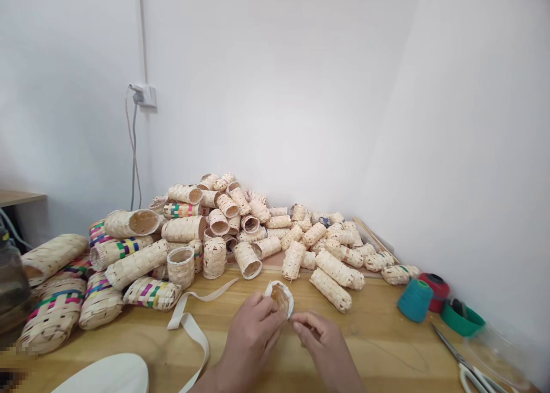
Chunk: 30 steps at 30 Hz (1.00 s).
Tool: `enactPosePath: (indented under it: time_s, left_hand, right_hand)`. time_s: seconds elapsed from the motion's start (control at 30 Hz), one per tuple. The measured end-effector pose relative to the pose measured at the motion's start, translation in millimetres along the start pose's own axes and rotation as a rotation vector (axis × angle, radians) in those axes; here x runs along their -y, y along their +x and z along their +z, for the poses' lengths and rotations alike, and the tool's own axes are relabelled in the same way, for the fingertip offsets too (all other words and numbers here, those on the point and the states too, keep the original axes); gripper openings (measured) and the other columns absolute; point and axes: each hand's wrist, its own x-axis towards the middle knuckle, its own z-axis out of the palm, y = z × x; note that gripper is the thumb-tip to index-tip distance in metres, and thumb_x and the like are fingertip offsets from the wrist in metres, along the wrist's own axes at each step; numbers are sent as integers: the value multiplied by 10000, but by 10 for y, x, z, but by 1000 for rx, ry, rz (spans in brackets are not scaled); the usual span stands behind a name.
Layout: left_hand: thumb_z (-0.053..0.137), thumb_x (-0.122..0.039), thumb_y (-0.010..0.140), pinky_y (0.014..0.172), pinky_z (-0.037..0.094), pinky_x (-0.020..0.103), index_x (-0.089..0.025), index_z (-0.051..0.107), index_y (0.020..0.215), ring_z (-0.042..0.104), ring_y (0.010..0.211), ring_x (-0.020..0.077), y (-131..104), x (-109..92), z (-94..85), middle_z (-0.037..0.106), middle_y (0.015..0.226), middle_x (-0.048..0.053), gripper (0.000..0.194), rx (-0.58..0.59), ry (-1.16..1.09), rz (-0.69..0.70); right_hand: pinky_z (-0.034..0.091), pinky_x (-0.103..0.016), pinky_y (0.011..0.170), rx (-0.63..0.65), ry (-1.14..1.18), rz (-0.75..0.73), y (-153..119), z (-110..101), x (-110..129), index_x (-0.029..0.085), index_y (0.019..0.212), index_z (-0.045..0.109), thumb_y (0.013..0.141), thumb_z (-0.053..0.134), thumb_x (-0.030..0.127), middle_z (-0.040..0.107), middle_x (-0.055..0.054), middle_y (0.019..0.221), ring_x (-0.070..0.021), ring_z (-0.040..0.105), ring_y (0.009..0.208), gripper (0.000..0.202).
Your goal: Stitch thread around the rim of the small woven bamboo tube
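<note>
My left hand (pixel 252 331) is closed around a small woven basket (pixel 280 297), its mouth tilted up and a white binding along the rim. Fingers and thumb of my right hand (pixel 320 342) are pinched together at the basket's right edge; whatever they hold is too small to make out. A thin dark thread (pixel 389 347) runs over the wooden table (pixel 378 324) to the right of that hand. Left of my hands, a white cloth tape (pixel 195 328) lies loosely curled.
A heap of woven baskets (pixel 184 230) fills the back against the wall. To the right are a teal thread cone (pixel 415 300), a red thread cone (pixel 433 291), a green dish (pixel 464 318) and scissors (pixel 462 358). A white oval board (pixel 107 374) lies front left, near a dark jar (pixel 12 290).
</note>
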Motion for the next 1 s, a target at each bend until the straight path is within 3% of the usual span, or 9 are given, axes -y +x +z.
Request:
enactPosePath:
  time_s: [0.1, 0.23, 0.3, 0.37, 0.47, 0.53, 0.73, 0.9, 1.0]
  left_hand:
    - [434, -80, 896, 581, 279, 271, -179, 622, 846, 426, 663, 171, -15, 9, 6, 562, 723, 38, 218, -6, 19, -18]
    - [421, -96, 910, 567, 267, 273, -176, 605, 789, 423, 646, 166, -10, -46, 36, 562, 700, 33, 234, 8, 40, 35]
    - [422, -103, 915, 556, 256, 272, -183, 602, 789, 416, 630, 160, -1, -68, 48, 566, 693, 27, 234, -6, 47, 71]
    - [420, -109, 919, 551, 250, 271, -190, 604, 796, 408, 619, 156, 7, -77, 55, 572, 690, 22, 236, -19, 61, 91]
    - [385, -116, 938, 544, 243, 272, -186, 589, 747, 396, 599, 148, 10, -80, 70, 566, 667, 17, 288, -32, 98, 133]
    - [354, -124, 955, 540, 238, 275, -182, 575, 717, 387, 582, 139, 7, -82, 93, 555, 647, 11, 331, -27, 114, 168]
    - [304, -213, 1003, 548, 253, 287, -176, 557, 701, 418, 599, 130, 6, -135, 156, 570, 659, 0, 396, 22, 85, 241]
    - [375, -274, 993, 616, 304, 288, -216, 618, 896, 492, 699, 146, 43, -186, 8, 611, 763, 5, 268, 154, -49, 401]
    - [411, -171, 956, 607, 301, 280, -200, 629, 883, 462, 679, 153, 67, -88, -92, 599, 768, 26, 232, 81, -50, 221]
  right_hand:
    - [409, -231, 552, -21, 109, 43, -3, 16, 1, 199, 873, 587, 790, 562, 274, 573, 21, 678, -150, 520, 596, 115]
    - [434, -251, 593, -32, 66, 2, -23, 19, 20, 205, 944, 545, 820, 536, 271, 548, 32, 670, -159, 532, 616, 141]
    - [463, -289, 668, -26, -11, -25, -24, -14, 24, 213, 1083, 552, 864, 499, 296, 587, 8, 733, -182, 570, 686, 240]
    - [455, -356, 827, -69, -126, -93, -21, -62, 22, 242, 1191, 545, 896, 480, 333, 630, -42, 925, -219, 591, 886, 316]
    - [313, -446, 1030, -115, -281, -199, -20, -115, 19, 278, 1086, 634, 905, 496, 390, 531, -74, 1259, -273, 441, 1210, 253]
    - [282, -459, 1052, -84, -306, -205, -28, -120, 22, 264, 935, 668, 906, 500, 399, 486, -71, 1313, -286, 385, 1262, 218]
    - [428, -349, 878, -37, -163, -194, -44, -75, 74, 205, 704, 579, 922, 453, 402, 549, -65, 1039, -226, 537, 996, 320]
    - [446, -329, 821, -377, 178, -192, 18, -273, 179, 209, 689, 534, 860, 524, 544, 570, -34, 898, -209, 549, 882, 376]
    - [493, -343, 749, -474, 519, -170, -103, -611, 249, 228, 720, 500, 811, 599, 575, 514, 43, 627, -152, 534, 625, 372]
